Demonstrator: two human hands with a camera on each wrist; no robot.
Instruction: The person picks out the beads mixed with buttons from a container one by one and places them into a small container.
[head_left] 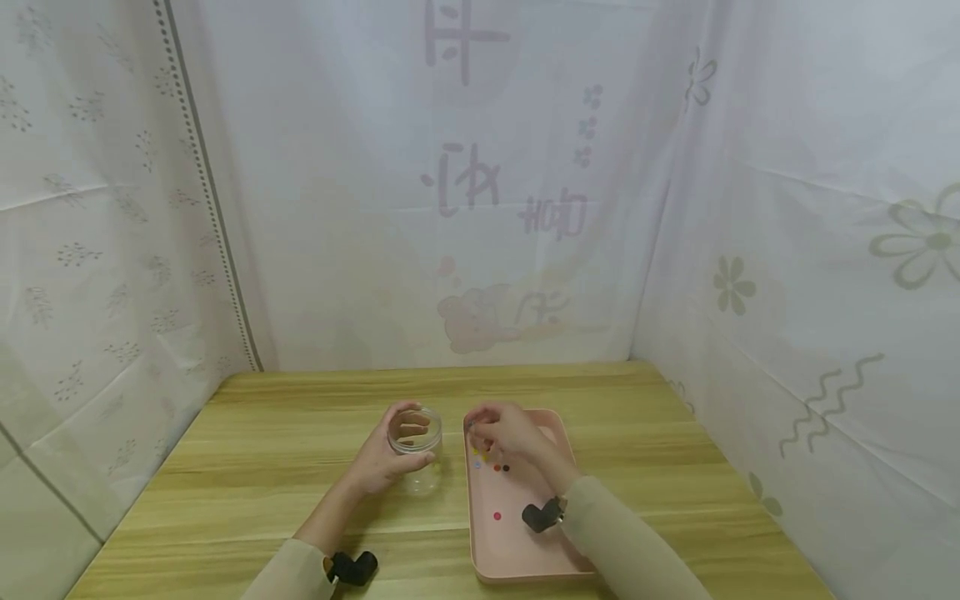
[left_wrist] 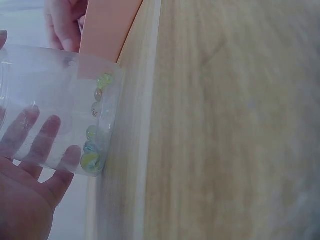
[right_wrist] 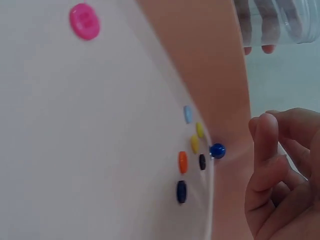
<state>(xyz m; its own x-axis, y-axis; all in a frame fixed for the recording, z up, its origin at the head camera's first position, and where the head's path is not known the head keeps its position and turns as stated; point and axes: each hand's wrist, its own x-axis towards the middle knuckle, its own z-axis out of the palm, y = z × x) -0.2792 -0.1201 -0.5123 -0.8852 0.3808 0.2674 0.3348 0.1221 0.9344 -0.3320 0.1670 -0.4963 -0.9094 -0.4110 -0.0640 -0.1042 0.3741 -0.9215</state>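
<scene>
Clear plastic jar (head_left: 415,443) stands upright on the table (head_left: 300,450), gripped by the left hand (head_left: 382,458), just left of the pink tray (head_left: 517,542), where the right hand (head_left: 510,433) hovers with curled fingers near the blue marble (right_wrist: 217,150); whether they pinch anything, I cannot tell

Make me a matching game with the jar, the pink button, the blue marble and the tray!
Things:
1. clear plastic jar
2. round pink button
3. small blue glass marble
4. pale pink plastic tray

Places:
A. against the tray's wall
B. held in the left hand
C. on the wooden table, under the right hand
D. alone on the tray floor

Pairs: 1-B, 2-D, 3-A, 4-C
</scene>
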